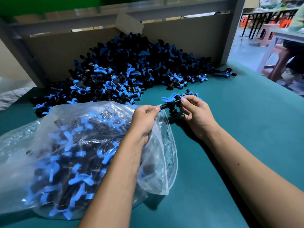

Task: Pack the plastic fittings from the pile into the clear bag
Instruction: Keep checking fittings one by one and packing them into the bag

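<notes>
1. The step in hand looks like a transfer: a black T-shaped fitting with blue wing handles [174,102] is held between both hands, just off the mouth of the clear bag [69,155].
2. The left hand [144,119] pinches one end of the fitting and seems to hold the bag's rim too; the right hand [195,112] is curled round the other end.
3. The bag lies on the green table [246,129], already well filled.
4. The pile of fittings [125,69] against the cardboard wall [54,51] remains large, so I'd say much is left.
5. Next, the fitting needs slipping under the raised rim into the bag.
</notes>
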`<state>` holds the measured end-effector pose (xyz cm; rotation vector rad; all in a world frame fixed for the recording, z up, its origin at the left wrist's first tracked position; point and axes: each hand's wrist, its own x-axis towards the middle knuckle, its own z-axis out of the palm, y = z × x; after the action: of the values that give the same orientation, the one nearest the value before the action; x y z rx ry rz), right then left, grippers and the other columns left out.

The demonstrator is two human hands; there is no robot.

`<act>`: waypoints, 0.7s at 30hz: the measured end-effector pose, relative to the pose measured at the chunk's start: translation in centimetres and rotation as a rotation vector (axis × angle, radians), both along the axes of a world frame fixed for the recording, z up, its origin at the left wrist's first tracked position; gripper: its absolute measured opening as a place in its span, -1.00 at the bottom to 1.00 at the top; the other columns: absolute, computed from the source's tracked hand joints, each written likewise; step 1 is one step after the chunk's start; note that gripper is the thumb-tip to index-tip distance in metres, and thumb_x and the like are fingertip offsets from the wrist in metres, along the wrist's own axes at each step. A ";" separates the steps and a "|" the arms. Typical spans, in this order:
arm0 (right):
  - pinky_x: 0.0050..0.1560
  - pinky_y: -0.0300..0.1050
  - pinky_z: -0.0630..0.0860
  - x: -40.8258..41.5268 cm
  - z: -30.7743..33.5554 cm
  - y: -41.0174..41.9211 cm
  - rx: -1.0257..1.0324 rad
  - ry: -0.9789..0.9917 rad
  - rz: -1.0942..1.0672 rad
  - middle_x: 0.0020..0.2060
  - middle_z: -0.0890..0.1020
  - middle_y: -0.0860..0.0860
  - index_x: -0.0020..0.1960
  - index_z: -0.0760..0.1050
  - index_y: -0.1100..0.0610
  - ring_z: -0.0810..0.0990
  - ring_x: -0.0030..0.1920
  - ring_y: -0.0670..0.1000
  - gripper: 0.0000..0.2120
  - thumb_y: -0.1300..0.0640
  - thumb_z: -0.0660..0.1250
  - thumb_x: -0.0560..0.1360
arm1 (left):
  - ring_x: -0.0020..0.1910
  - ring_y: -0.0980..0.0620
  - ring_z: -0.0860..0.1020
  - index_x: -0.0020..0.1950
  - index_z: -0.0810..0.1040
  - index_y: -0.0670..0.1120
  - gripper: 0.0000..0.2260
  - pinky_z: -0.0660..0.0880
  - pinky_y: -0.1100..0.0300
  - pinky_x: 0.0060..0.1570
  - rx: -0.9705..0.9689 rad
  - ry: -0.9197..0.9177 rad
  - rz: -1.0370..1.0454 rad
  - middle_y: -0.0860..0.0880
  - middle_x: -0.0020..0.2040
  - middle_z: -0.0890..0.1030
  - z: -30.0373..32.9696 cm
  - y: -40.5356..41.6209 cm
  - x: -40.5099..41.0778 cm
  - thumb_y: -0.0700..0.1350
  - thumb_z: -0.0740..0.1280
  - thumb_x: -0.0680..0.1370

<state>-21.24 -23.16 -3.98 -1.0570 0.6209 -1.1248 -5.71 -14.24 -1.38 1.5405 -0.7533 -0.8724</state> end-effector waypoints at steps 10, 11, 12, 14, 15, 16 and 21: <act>-0.26 -0.15 0.43 0.2 -0.1 0.4 -0.184 0.188 0.065 -0.23 0.64 0.04 -0.06 0.63 0.11 0.54 -0.23 0.02 -0.91 0.18 0.52 0.47 | -0.27 0.07 0.53 -0.06 0.67 -0.13 -0.86 0.51 0.15 -0.14 0.009 0.016 -0.091 0.06 -0.33 0.62 0.1 0.3 0.0 -0.09 0.42 0.63; -0.24 -0.11 0.44 0.3 -0.2 0.2 -0.114 0.123 0.023 -0.21 0.61 0.05 -0.06 0.62 0.12 0.53 -0.23 0.00 -0.92 0.18 0.50 0.49 | -0.20 0.00 0.57 -0.08 0.67 -0.14 -0.86 0.56 0.08 -0.02 -0.006 0.050 -0.068 -0.02 -0.25 0.65 0.2 0.3 0.0 -0.11 0.42 0.63; -0.23 -0.08 0.45 0.3 -0.3 0.1 -0.049 0.060 -0.027 -0.19 0.58 0.06 -0.07 0.62 0.12 0.51 -0.23 -0.02 -0.95 0.18 0.48 0.50 | -0.12 -0.05 0.60 -0.08 0.67 -0.15 -0.86 0.58 0.00 0.10 -0.018 0.070 -0.046 -0.08 -0.17 0.69 0.3 0.3 0.0 -0.11 0.43 0.62; -0.22 -0.06 0.47 0.2 -0.4 -0.2 -0.015 0.031 -0.114 -0.18 0.56 0.07 -0.06 0.64 0.11 0.49 -0.23 -0.04 -0.97 0.16 0.47 0.52 | -0.05 -0.08 0.63 -0.06 0.68 -0.16 -0.85 0.57 -0.08 0.22 -0.021 0.046 -0.027 -0.19 -0.04 0.72 0.5 0.4 -0.1 -0.10 0.43 0.62; -0.24 -0.06 0.47 0.3 -0.5 -0.2 -0.040 0.061 -0.153 -0.20 0.57 0.06 -0.05 0.63 0.12 0.49 -0.26 -0.04 -0.95 0.15 0.47 0.52 | -0.04 -0.09 0.63 -0.05 0.69 -0.16 -0.84 0.57 -0.11 0.24 -0.016 0.032 -0.016 -0.23 0.01 0.72 0.5 0.4 -0.2 -0.08 0.43 0.62; -0.28 -0.08 0.47 0.4 -0.5 -0.1 -0.079 0.104 -0.198 -0.23 0.57 0.07 -0.03 0.60 0.13 0.49 -0.31 -0.04 -0.91 0.14 0.48 0.52 | -0.03 -0.10 0.63 -0.05 0.68 -0.16 -0.84 0.56 -0.13 0.25 -0.010 0.027 0.006 -0.25 0.04 0.71 0.5 0.4 -0.2 -0.07 0.43 0.62; -0.35 0.03 0.55 1.3 -0.5 1.2 -0.367 0.389 -0.282 -0.23 0.60 0.10 -0.05 0.46 0.10 0.57 -0.31 0.11 -0.69 0.01 0.56 0.44 | -0.05 -0.15 0.70 -0.03 0.66 -0.18 -0.81 0.63 -0.06 0.13 -0.005 0.133 0.102 -0.20 -0.07 0.72 0.4 0.3 0.2 -0.07 0.39 0.65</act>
<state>-19.92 -21.96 -4.49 -1.5608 0.9143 -1.3206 -5.46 -13.94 -0.99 1.4875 -0.5754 -0.8868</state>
